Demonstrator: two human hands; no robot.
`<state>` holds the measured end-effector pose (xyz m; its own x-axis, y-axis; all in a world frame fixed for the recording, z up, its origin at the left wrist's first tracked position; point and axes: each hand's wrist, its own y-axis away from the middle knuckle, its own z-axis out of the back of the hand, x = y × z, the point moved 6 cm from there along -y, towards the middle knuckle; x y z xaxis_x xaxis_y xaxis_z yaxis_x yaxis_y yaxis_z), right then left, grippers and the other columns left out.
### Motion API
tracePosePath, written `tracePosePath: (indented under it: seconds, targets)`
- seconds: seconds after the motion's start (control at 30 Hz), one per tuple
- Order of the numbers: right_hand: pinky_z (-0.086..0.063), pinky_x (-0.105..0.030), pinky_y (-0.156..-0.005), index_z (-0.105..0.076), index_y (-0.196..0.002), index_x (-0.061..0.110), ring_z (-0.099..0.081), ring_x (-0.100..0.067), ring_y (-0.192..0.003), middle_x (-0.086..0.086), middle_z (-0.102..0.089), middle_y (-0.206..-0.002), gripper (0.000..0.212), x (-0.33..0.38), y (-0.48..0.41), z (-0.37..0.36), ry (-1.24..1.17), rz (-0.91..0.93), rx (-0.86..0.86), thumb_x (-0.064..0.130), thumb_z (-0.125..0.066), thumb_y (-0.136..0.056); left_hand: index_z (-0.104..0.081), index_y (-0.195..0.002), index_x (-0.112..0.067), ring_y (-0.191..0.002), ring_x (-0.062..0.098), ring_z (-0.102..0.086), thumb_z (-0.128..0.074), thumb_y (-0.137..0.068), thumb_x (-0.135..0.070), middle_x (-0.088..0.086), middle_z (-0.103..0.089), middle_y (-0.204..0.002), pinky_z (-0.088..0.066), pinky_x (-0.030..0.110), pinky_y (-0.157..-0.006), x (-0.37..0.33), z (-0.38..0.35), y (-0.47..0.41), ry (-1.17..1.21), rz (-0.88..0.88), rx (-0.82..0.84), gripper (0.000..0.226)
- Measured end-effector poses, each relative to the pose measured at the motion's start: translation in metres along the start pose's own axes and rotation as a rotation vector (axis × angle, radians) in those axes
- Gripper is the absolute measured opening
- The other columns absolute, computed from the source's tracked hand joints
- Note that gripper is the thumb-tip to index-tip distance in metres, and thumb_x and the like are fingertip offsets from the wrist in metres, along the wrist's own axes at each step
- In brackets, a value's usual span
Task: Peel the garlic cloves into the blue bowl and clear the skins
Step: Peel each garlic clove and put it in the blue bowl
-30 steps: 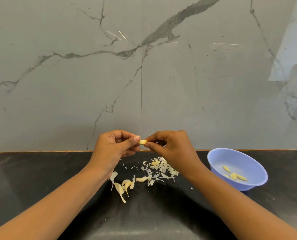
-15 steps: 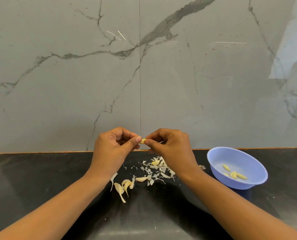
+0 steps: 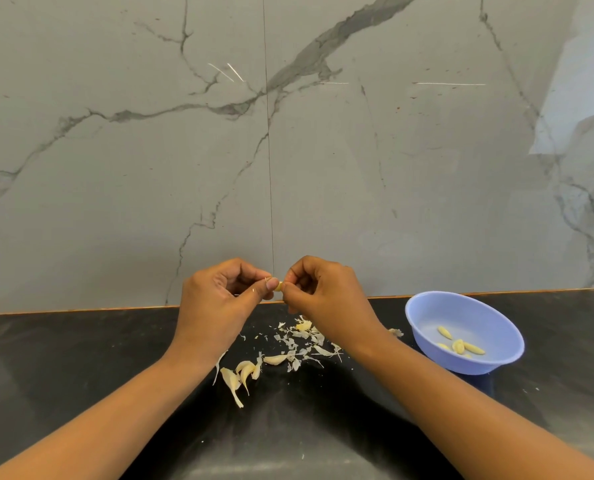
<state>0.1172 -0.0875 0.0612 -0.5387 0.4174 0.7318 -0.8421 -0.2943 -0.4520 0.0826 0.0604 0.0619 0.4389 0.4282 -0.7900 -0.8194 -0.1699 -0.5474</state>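
blue bowl (image 3: pixel 427 318) right of right hand (image 3: pixel 326 299): plain light blue; peeled cloves (image 3: pixel 473 348) inside pale yellow. held clove (image 3: pixel 280 286) between right hand and left hand (image 3: pixel 216 306): yellow. skins (image 3: pixel 300 336) below hands: off-white. unpeeled cloves (image 3: pixel 240 374) under left hand: cream. counter (image 3: pixel 81 358): glossy black. wall (image 3: pixel 150 168) behind hands: grey marble, dark grey veins. edge strip (image 3: pixel 81 309) at wall base: orange.

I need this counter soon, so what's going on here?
A person is peeling garlic. The left hand and right hand together pinch one small garlic clove above the black counter. Loose skins and what look like a few unpeeled cloves lie on the counter beneath the hands. The blue bowl at the right holds a few peeled cloves.
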Motion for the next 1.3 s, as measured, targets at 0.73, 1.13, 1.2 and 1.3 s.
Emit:
tracePosePath:
  seconds: [0.73,1.13,1.2,1.3]
  targets:
    - [-0.059,-0.039,-0.067,-0.063,-0.079,0.009,-0.064,-0.015,-0.062,-0.001,-0.056,-0.064,0.019,-0.008,0.003,-0.008,-0.753,-0.432,0.205,0.010,-0.052,-0.094,-0.070,-0.079,-0.026,-0.071,0.007,-0.070,-0.071,-0.071,-0.035,-0.009,-0.073,-0.074,-0.058,0.023,-0.069,0.000,-0.002,-0.002,0.001,-0.020,0.056,0.013]
    - [-0.053,-0.018,-0.077,-0.070,-0.099,0.021,-0.064,-0.005,-0.083,0.009,-0.067,-0.091,0.024,0.005,-0.010,0.019,0.065,0.242,0.167,0.023,-0.077,-0.076,-0.068,-0.085,-0.006,-0.064,0.014,-0.071,-0.068,-0.070,-0.023,0.008,-0.074,-0.075,-0.059,0.023,-0.060,0.023,-0.015,0.000,0.407,0.400,0.189,0.022]
    - [-0.052,-0.017,-0.074,-0.074,-0.092,0.016,-0.063,-0.004,-0.080,0.008,-0.067,-0.085,0.014,0.006,-0.011,0.016,0.098,0.275,0.145,0.020,-0.076,-0.079,-0.068,-0.085,-0.005,-0.063,0.013,-0.070,-0.068,-0.070,-0.022,0.008,-0.074,-0.074,-0.059,0.023,-0.060,0.023,-0.017,0.001,0.418,0.410,0.199,0.022]
    - [-0.050,-0.016,-0.072,-0.073,-0.089,0.015,-0.061,-0.005,-0.078,0.008,-0.066,-0.082,0.007,0.005,-0.012,0.017,0.114,0.264,0.121,0.020,-0.073,-0.083,-0.068,-0.084,-0.005,-0.061,0.013,-0.069,-0.069,-0.069,-0.021,0.009,-0.073,-0.073,-0.058,0.022,-0.058,0.022,-0.018,0.002,0.418,0.417,0.209,0.022]
